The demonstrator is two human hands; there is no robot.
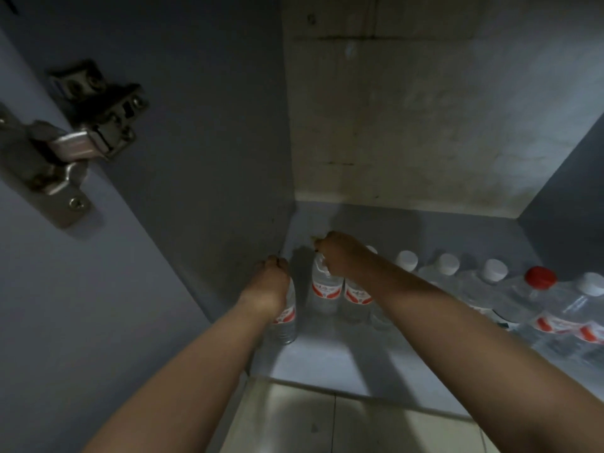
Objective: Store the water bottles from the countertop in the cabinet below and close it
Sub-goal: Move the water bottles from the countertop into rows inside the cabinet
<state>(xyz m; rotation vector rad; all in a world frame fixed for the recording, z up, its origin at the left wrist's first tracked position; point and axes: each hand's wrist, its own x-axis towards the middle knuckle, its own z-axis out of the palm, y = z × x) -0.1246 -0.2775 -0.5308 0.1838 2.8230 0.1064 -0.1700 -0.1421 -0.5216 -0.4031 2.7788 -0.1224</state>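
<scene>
Grey panels line the inside of the cabinet (202, 125), with a stained pale back wall (408, 109) and a steel hinge (81, 125) on the open door at the left. Both hands reach in over the cabinet floor (327, 361). The left hand (269, 284) curls over the top of an upright water bottle (286, 318) standing just beside the left wall, gripping it from above. The right hand (340, 253) is closed around the neck of a second bottle (323, 292), which stands upright next to a third bottle (358, 299); both carry red-and-white labels. A row of bottles (474, 289) runs to the right along the floor, mostly with white caps, and 1 has a red cap (540, 276). Pale floor tiles (327, 423) show below the cabinet edge.
</scene>
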